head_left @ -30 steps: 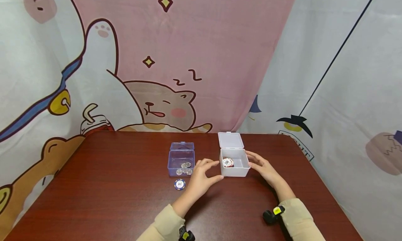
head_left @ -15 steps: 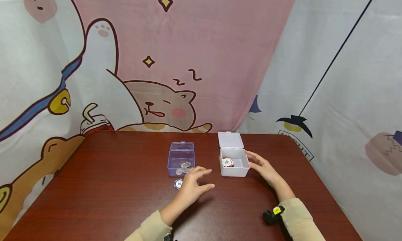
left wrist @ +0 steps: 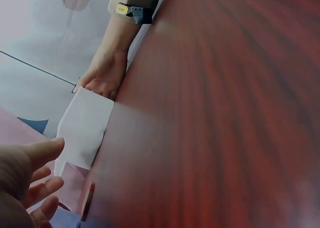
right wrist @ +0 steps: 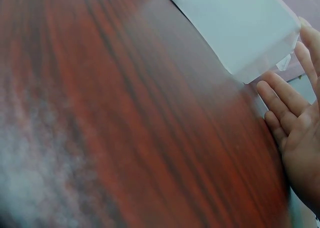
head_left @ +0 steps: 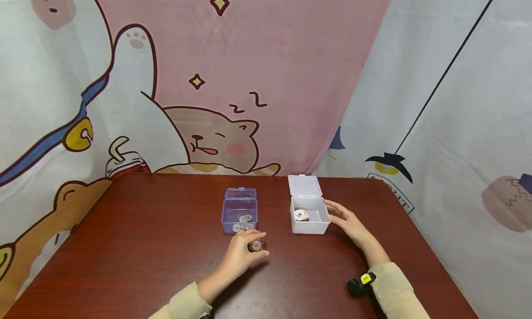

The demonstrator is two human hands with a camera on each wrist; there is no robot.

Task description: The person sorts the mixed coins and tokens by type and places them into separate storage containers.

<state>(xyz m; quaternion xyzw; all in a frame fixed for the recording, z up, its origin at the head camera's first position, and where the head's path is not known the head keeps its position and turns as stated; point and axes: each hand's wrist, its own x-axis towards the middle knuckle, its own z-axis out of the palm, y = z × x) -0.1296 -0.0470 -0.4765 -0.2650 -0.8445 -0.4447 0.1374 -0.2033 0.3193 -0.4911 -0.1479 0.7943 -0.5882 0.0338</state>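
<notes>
My left hand [head_left: 237, 256] hovers with thumb and fingers spread around a reddish-brown poker chip [head_left: 256, 245]. In the left wrist view that chip [left wrist: 87, 202] lies flat on the table, apart from the fingers. The blue poker chip seen earlier is hidden behind this hand. Just beyond, a translucent blue box [head_left: 226, 219] with its lid raised holds several clear round pieces [head_left: 246, 218]. My right hand [head_left: 351, 224] rests its thumb and fingers, fairly straight, against the right side of a white lidded box [head_left: 311, 228]. Inside that box sit white-and-red poker chips [head_left: 301, 215].
Both boxes stand near the far edge of the dark red wooden table [head_left: 145, 245], their lids tipped back. Behind it hangs a cartoon-printed cloth [head_left: 291, 79]. A black wrist camera [head_left: 356, 287] sits by the right sleeve.
My left hand has moved left and toward me, away from the white box. The brown chip has come into sight and the blue chip is now covered. My right hand has stayed put.
</notes>
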